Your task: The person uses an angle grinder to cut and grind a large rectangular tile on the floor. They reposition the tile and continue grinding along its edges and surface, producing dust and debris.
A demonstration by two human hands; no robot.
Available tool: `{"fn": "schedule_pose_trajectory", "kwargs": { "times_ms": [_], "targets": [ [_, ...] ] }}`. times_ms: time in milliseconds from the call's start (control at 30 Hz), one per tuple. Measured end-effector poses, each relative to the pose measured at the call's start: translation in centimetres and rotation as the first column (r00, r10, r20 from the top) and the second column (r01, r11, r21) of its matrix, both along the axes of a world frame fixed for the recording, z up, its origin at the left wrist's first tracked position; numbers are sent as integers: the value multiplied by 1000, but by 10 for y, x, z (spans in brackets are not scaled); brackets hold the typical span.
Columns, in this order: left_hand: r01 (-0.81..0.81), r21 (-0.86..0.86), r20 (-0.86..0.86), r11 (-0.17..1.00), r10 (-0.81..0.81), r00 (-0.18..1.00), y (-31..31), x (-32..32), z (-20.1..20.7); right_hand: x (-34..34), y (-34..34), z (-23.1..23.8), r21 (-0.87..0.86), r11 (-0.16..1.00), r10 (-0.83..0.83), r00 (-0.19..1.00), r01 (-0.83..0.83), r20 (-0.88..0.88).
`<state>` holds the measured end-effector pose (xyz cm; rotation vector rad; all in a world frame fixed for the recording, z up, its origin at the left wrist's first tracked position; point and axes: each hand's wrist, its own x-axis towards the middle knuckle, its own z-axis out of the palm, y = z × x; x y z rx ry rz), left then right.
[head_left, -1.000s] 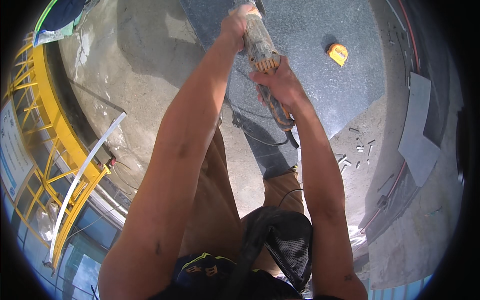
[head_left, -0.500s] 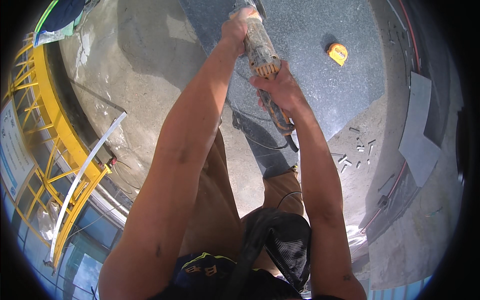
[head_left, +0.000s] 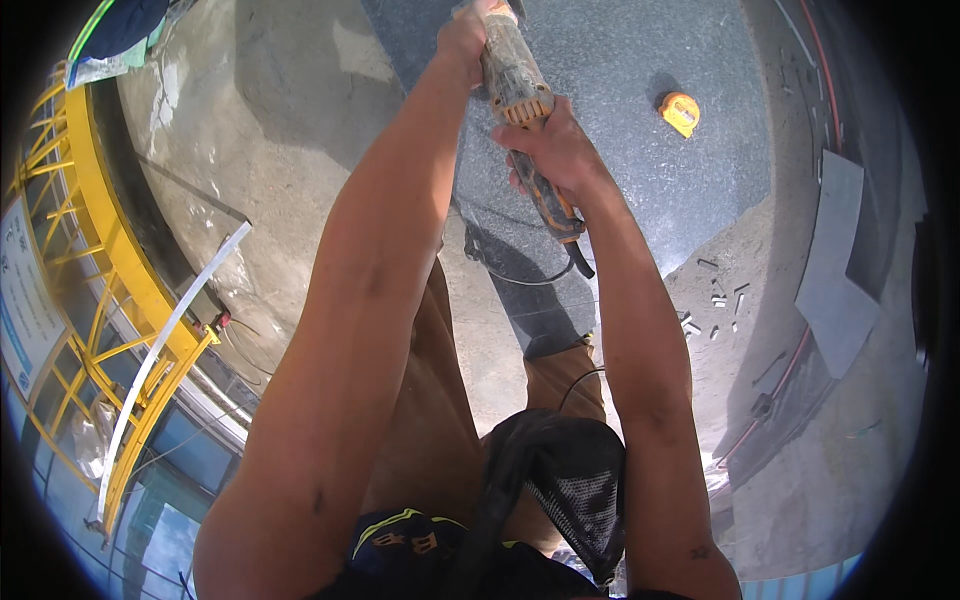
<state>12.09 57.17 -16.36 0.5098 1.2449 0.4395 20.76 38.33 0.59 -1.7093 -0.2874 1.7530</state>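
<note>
A dusty corded angle grinder (head_left: 514,72) with orange parts stretches away from me over a grey speckled sheet (head_left: 625,190). My left hand (head_left: 464,45) is closed round its far end, close to the upper edge of the view. Most of the tool's head is cut off there, so what it touches cannot be seen. My right hand (head_left: 562,150) grips the rear handle, with the thumb across the top. The black cord leaves the handle's near end and curves toward my legs. A yellow tape measure (head_left: 680,114) lies on the sheet, right of the grinder.
Small offcuts (head_left: 718,300) are scattered on the concrete to the right. Beyond them lie an angular grey sheet piece (head_left: 838,260) and a red cable (head_left: 828,85). Yellow metal framework (head_left: 130,250) and a pale strip (head_left: 170,335) stand at left. A black mesh item (head_left: 570,480) hangs below me.
Both hands and the grinder have shifted slightly up and to the left in the view. My grip is the same.
</note>
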Motion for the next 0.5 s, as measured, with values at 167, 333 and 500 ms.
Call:
{"fn": "schedule_pose_trajectory", "kwargs": {
  "times_ms": [167,333,500],
  "targets": [
    [15,-10,0,1000,-15,1000,-6,1,17,1,-1,3,-13,1000,9,1000,-9,-9],
    [-31,-35,-168,999,25,986,-32,8,57,-1,-15,9,-36,999,29,999,-29,12],
    [40,2,-134,999,-40,990,-47,8,85,-1,-25,12,-57,996,65,998,-65,7]
  ]
}}
